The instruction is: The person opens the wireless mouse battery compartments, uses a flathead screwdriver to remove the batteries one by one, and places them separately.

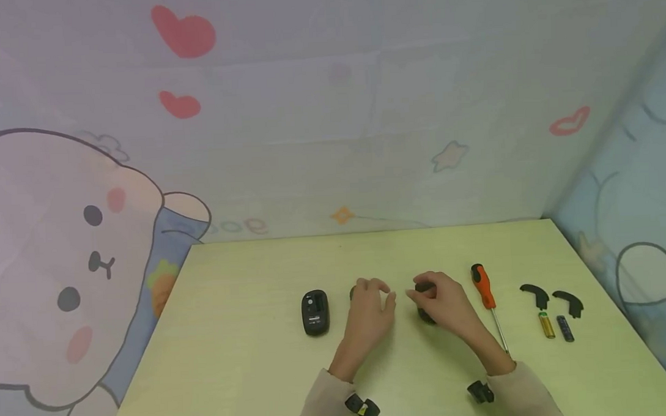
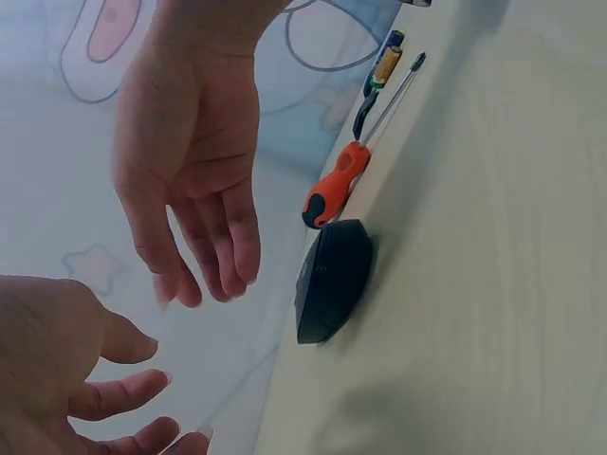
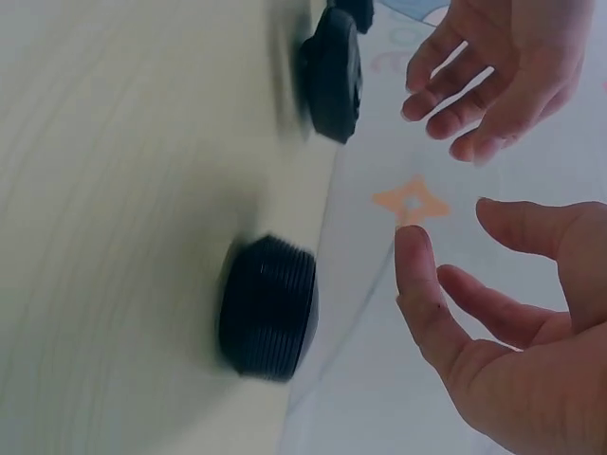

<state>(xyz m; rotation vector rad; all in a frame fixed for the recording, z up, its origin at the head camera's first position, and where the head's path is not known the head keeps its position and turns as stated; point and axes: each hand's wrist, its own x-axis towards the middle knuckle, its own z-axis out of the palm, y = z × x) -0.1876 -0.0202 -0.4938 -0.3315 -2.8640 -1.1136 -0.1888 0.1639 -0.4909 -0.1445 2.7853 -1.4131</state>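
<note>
Both hands hover above the table with relaxed, bent fingers and nothing held. My left hand [image 1: 370, 314] is over a dark object [image 3: 332, 76], mostly hidden beneath it in the head view. Under my right hand [image 1: 443, 302] lies a black rounded object [image 3: 270, 313] with a ribbed side, perhaps a computer mouse; the hand covers part of it from above, and the right wrist view shows the fingers apart from it. Further left, a black computer mouse [image 1: 315, 312] lies underside up, a slot showing in its base.
To the right lies an orange-handled screwdriver [image 1: 483, 286], shaft toward the person. Beyond it are two black curved pieces [image 1: 536, 296], a gold battery [image 1: 546, 325] and a dark battery [image 1: 565, 328]. Printed cloth [image 1: 307, 111] hangs behind the table [image 1: 239, 358].
</note>
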